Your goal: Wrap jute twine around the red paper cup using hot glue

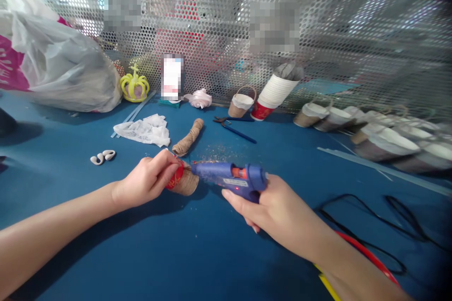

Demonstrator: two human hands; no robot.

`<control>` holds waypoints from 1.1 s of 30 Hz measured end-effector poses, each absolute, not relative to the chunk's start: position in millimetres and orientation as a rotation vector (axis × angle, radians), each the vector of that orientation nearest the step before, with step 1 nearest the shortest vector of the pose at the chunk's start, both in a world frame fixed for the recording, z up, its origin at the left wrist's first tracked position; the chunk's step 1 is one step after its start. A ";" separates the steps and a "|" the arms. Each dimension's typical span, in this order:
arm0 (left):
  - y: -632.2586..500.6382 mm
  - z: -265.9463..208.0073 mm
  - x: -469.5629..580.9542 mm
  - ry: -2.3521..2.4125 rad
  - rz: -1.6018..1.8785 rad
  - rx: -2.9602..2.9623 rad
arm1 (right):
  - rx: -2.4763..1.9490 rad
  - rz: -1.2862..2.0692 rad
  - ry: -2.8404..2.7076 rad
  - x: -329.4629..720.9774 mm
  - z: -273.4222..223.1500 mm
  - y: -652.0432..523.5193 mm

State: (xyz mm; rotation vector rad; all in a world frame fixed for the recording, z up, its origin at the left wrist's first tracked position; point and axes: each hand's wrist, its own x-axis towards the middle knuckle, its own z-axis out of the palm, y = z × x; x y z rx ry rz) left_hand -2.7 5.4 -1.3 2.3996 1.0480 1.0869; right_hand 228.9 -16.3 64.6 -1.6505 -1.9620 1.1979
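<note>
My left hand [150, 179] is closed on a red paper cup [175, 178] lying on its side, its base end wound with brown twine [187, 184]. In my right hand [271, 204] is a blue hot glue gun [229, 178] with a small red light lit on its body. The gun's nozzle points left and meets the twine-wrapped part of the cup, or sits just beside it; I cannot tell which. Behind the cup lies a bundle of twine [189, 137]. Pliers with blue handles [236, 129] rest farther back.
A stack of paper cups [275, 94] leans by a finished small basket [241, 105]; several more baskets [384, 138] line the right. Clear glue sticks [381, 169] and a black cord [367, 230] lie nearer. Crumpled white plastic [144, 130], a phone [172, 77] and a large bag [67, 61] are leftward.
</note>
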 end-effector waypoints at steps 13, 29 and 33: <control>6.6 1.9 -0.7 1.241 1.036 2.172 | -1.549 0.887 -2.176 225.5 58.9 -27.8; 6.9 1.0 0.9 1.291 1.037 2.076 | -1.443 0.791 -2.270 220.8 54.2 -28.2; 5.7 1.1 0.4 1.284 1.038 2.094 | -1.490 0.842 -2.249 220.9 58.1 -26.5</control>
